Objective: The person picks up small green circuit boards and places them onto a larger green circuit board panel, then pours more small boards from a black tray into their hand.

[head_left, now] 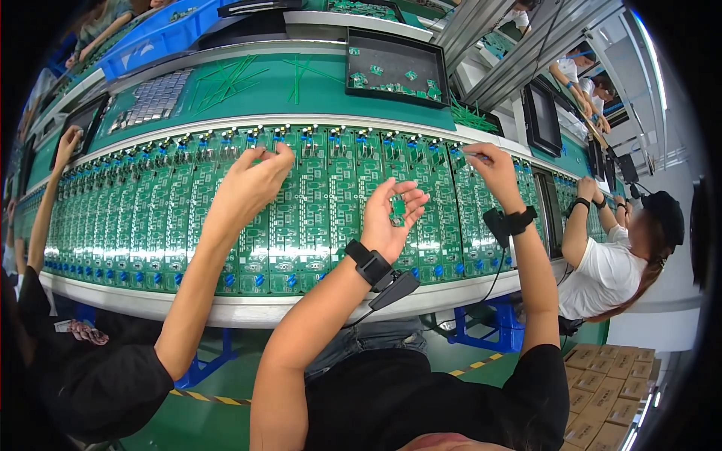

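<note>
Long green circuit boards [323, 203] lie side by side in a row, with blue round parts along their near ends and small components along their far ends. Palm up above them, my left hand [387, 218] has its fingers curled around a small green circuit board [398, 211]. My right hand [492, 169] is over the far end of the row, farther right, with thumb and fingers pinched together. Whatever sits between those fingertips is too small to make out. Both my wrists wear black straps with a small black device.
A black tray [395, 69] holding small green boards stands beyond the row. Green sticks [226, 81] lie on the green mat near silvery pieces [150, 99]. At my left, a co-worker's hand [256, 184] reaches over the boards; another person [609, 255] works at the right.
</note>
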Demonstrator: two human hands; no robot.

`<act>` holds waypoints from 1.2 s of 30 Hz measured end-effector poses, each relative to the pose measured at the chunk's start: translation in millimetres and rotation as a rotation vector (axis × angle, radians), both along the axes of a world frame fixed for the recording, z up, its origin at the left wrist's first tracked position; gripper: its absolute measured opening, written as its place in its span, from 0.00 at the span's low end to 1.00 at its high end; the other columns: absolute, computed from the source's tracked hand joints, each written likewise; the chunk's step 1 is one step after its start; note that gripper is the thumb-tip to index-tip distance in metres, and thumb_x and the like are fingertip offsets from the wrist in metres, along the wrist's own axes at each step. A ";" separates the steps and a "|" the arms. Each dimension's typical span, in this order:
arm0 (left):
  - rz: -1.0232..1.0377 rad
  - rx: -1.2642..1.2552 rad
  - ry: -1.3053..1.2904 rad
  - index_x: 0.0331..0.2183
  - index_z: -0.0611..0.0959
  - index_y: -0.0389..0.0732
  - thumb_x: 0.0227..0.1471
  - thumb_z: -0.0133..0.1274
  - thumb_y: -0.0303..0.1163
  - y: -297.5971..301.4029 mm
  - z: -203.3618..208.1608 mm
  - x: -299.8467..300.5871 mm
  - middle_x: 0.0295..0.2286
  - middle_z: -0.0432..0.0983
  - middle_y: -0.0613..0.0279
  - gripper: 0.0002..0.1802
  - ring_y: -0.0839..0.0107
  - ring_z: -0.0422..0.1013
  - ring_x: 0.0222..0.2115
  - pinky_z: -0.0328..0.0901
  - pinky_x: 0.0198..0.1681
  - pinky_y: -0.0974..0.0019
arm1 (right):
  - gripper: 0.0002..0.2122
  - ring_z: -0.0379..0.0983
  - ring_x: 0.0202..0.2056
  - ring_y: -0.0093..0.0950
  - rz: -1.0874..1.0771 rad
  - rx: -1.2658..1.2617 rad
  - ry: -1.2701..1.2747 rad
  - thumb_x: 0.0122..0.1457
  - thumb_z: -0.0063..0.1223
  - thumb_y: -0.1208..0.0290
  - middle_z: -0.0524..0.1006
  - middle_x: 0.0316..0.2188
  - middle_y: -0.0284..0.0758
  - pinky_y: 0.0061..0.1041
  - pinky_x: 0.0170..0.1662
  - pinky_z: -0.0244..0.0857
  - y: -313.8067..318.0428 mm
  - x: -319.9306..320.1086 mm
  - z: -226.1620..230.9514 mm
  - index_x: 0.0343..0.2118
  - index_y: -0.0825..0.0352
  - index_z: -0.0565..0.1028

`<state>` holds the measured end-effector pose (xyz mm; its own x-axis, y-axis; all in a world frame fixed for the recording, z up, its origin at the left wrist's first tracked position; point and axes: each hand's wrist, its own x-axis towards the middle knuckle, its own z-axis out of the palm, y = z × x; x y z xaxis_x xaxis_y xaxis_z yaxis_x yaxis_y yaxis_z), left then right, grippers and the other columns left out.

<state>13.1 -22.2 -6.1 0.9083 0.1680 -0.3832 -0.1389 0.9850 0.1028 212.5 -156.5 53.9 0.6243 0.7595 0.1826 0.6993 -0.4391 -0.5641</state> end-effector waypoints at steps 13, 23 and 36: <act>0.017 0.014 0.004 0.33 0.72 0.35 0.49 0.45 0.39 -1.1 -4.6 0.4 0.31 0.68 0.57 0.16 0.67 0.67 0.36 0.62 0.38 0.69 | 0.09 0.69 0.37 0.32 0.137 -0.078 -0.338 0.43 0.53 0.82 0.71 0.32 0.35 0.27 0.40 0.64 -2.9 1.9 -12.6 0.31 0.67 0.74; -0.003 0.040 -0.012 0.32 0.73 0.36 0.49 0.44 0.40 -2.1 -3.2 0.1 0.29 0.68 0.60 0.16 0.69 0.67 0.34 0.61 0.38 0.69 | 0.17 0.69 0.37 0.32 0.159 -0.172 -0.333 0.39 0.54 0.84 0.72 0.32 0.36 0.27 0.41 0.63 0.3 4.8 -19.7 0.36 0.65 0.71; -0.004 0.077 -0.004 0.33 0.72 0.36 0.50 0.44 0.40 -3.3 -1.8 1.6 0.28 0.67 0.61 0.16 0.69 0.67 0.33 0.60 0.37 0.69 | 0.14 0.70 0.34 0.32 0.184 -0.260 -0.232 0.37 0.55 0.85 0.73 0.28 0.37 0.27 0.39 0.64 14.8 13.5 -10.0 0.31 0.68 0.70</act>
